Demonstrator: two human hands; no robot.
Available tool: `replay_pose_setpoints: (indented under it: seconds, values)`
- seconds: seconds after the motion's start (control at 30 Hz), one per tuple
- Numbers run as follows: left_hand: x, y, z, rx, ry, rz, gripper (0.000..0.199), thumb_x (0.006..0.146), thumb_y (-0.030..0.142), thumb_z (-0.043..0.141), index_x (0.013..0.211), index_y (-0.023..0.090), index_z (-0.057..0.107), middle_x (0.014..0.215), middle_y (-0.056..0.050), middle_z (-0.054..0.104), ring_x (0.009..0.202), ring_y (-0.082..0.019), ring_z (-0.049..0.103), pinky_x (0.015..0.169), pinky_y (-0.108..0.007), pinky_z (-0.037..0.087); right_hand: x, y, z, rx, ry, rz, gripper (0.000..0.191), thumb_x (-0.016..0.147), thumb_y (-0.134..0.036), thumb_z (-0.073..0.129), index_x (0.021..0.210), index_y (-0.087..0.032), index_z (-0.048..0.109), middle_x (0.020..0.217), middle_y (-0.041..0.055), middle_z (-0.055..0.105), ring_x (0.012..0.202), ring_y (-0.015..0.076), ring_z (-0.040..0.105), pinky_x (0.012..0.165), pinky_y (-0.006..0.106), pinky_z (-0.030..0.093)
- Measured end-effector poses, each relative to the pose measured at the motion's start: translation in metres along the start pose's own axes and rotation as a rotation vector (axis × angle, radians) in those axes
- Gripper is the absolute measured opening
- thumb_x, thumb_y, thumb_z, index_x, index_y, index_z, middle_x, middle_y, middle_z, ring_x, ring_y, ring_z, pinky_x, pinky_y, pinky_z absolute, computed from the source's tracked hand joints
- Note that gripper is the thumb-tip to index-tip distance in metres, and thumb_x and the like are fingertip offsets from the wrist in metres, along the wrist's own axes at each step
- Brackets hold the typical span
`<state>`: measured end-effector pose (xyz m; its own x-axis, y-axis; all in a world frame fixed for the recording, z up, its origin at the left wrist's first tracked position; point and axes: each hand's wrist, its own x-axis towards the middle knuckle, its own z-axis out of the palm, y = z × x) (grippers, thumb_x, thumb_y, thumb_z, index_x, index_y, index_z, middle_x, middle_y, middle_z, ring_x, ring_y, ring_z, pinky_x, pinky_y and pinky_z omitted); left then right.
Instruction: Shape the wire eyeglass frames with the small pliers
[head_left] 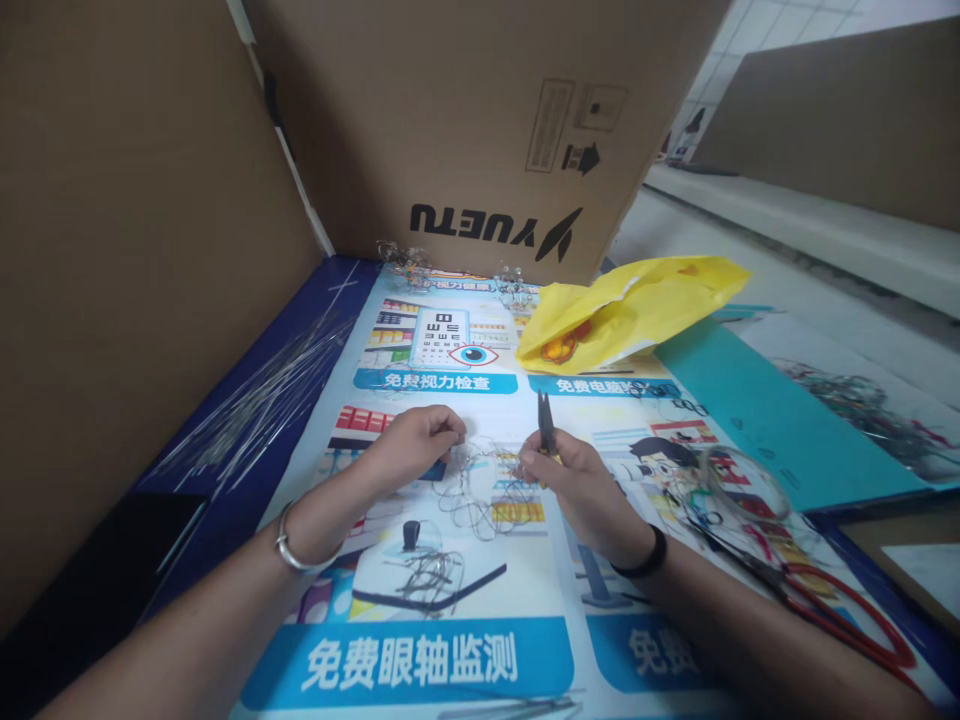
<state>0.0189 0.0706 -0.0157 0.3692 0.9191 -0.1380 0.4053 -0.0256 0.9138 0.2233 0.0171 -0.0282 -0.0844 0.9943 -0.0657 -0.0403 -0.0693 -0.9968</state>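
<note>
Near the middle of the printed poster, my left hand (424, 440) pinches the upper left part of a loose tangle of thin wire (484, 495). My right hand (570, 475), to the right of the tangle, is closed round small dark-tipped pliers (546, 422) whose jaws point up and away; its fingertips are at the tangle's right edge. The wire hangs and spreads between the two hands. Below it on the poster lies a small pile of short wire pieces (435, 578).
A cardboard box wall (450, 120) stands behind. A yellow bag (645, 305) lies at the back right, red-handled scissors (847, 610) at the right. Straight wires (262, 400) lie at the left, tangled wires (862, 400) at the far right, a dark flat object (112, 570) at the lower left.
</note>
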Motion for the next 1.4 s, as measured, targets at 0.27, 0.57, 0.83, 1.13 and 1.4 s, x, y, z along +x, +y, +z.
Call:
replay_pose_setpoints:
  seconds: [0.27, 0.57, 0.83, 1.13, 1.4]
  values:
    - [0.0, 0.001, 0.001, -0.085, -0.015, 0.001, 0.01, 0.072, 0.017, 0.052, 0.073, 0.018, 0.062, 0.073, -0.002, 0.067, 0.058, -0.012, 0.055, 0.056, -0.023, 0.04, -0.001, 0.0, -0.001, -0.011, -0.008, -0.002, 0.017, 0.073, -0.035, 0.063, 0.074, -0.02, 0.055, 0.065, -0.0022, 0.054, 0.064, 0.0119, 0.049, 0.064, 0.027, 0.038]
    - [-0.004, 0.001, -0.001, 0.096, -0.121, 0.049, 0.013, 0.074, 0.022, 0.053, 0.082, 0.018, 0.063, 0.074, 0.0, 0.065, 0.067, -0.014, 0.056, 0.062, -0.024, 0.041, 0.0, 0.001, -0.002, 0.041, -0.007, 0.02, 0.021, 0.071, -0.036, 0.066, 0.075, -0.019, 0.054, 0.069, -0.0021, 0.052, 0.066, 0.0124, 0.051, 0.066, 0.027, 0.04]
    - [-0.008, 0.009, 0.004, -0.011, -0.205, 0.029, 0.014, 0.07, 0.016, 0.054, 0.083, 0.016, 0.06, 0.07, 0.001, 0.059, 0.062, -0.011, 0.052, 0.058, -0.023, 0.038, 0.001, 0.004, -0.002, 0.042, -0.001, -0.002, 0.018, 0.072, -0.033, 0.066, 0.074, -0.019, 0.055, 0.066, -0.0038, 0.053, 0.064, 0.0102, 0.05, 0.064, 0.025, 0.039]
    - [-0.016, 0.012, 0.019, -0.516, -0.214, -0.142, 0.018, 0.074, 0.025, 0.062, 0.083, 0.016, 0.05, 0.061, 0.0, 0.059, 0.056, -0.01, 0.055, 0.055, -0.023, 0.038, 0.001, 0.005, 0.0, 0.099, 0.027, -0.016, 0.019, 0.072, -0.033, 0.066, 0.072, -0.019, 0.054, 0.061, -0.0052, 0.051, 0.059, 0.009, 0.049, 0.061, 0.024, 0.038]
    - [-0.024, 0.017, 0.023, -0.649, -0.254, -0.177, 0.023, 0.074, 0.025, 0.067, 0.086, 0.016, 0.05, 0.072, -0.002, 0.063, 0.061, -0.011, 0.057, 0.058, -0.024, 0.039, 0.002, 0.005, 0.0, 0.075, 0.05, -0.043, 0.018, 0.073, -0.033, 0.065, 0.072, -0.018, 0.054, 0.062, -0.0046, 0.052, 0.059, 0.0093, 0.048, 0.061, 0.024, 0.037]
